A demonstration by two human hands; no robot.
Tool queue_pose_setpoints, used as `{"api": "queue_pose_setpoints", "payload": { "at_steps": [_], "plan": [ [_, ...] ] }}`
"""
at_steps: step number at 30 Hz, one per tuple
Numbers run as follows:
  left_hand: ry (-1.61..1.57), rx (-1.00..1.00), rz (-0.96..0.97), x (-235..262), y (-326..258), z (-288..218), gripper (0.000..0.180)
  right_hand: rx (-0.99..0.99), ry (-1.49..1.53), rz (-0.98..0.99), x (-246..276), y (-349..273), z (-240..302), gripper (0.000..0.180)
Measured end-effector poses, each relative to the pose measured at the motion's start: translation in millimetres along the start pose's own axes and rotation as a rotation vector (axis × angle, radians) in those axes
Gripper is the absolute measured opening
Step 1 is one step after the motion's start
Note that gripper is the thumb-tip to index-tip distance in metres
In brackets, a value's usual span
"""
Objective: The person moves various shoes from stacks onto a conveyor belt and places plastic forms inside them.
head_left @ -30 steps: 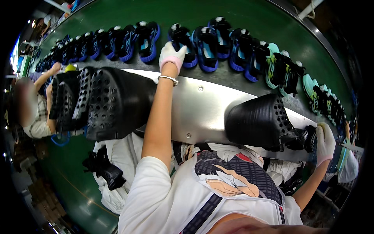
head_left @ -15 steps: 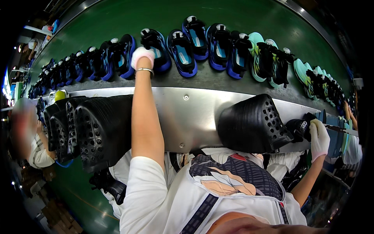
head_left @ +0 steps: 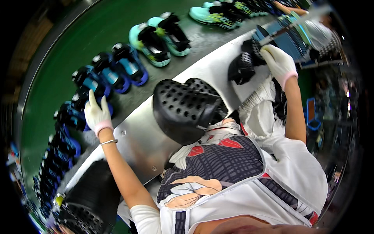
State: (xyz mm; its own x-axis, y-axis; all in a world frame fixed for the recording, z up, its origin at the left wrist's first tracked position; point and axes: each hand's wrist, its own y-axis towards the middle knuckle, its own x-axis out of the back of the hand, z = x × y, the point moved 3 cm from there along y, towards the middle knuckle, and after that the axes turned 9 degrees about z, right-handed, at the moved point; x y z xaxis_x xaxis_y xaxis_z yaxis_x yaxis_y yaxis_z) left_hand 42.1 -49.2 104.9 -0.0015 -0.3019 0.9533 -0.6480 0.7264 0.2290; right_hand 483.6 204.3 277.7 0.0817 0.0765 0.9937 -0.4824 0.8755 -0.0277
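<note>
Green conveyor belt (head_left: 78, 43) curves past a steel ledge (head_left: 136, 144), carrying pairs of blue and black sandals. The left hand (head_left: 97, 114), gloved, rests open-fingered on a blue sandal (head_left: 80, 101) at the belt's near edge, with bare green beyond the row. The right hand (head_left: 278, 62) closes on a small black perforated piece (head_left: 243, 66), apparently a strap. Half a second ago the view sat level; now it is tilted, and the right hand is higher. A black perforated stack (head_left: 183, 107) hides part of the ledge.

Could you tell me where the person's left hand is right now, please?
In the head view, the gloved left hand is at the left, reaching over the metal ledge onto the green belt, touching a blue and black sandal.
</note>
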Motion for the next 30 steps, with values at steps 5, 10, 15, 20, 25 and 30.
{"api": "queue_pose_setpoints", "payload": {
  "at_steps": [5,10,15,20,25,30],
  "plan": [
    [-0.127,0.035,0.089,-13,28,17,0.034,-0.088,0.141,0.070,-11,-15,-24,0.024],
    [-0.191,-0.007,0.150,-16,49,-16,0.029,-0.115,0.099,0.374,-60,-19,-42,0.043],
    [-0.249,-0.042,0.105,-25,40,-51,0.028,-0.156,0.002,0.386,-69,-4,-40,0.052],
    [-0.352,-0.002,0.089,-4,35,-48,0.039,0.201,0.037,0.191,-92,6,-55,0.050],
    [-0.367,0.018,0.305,31,14,-35,0.046,0.117,0.237,0.571,-106,13,-99,0.057],
    [-0.438,0.039,0.003,48,-19,-28,0.046,0.008,0.168,0.325,-33,-14,-58,0.053]
  ]
}}
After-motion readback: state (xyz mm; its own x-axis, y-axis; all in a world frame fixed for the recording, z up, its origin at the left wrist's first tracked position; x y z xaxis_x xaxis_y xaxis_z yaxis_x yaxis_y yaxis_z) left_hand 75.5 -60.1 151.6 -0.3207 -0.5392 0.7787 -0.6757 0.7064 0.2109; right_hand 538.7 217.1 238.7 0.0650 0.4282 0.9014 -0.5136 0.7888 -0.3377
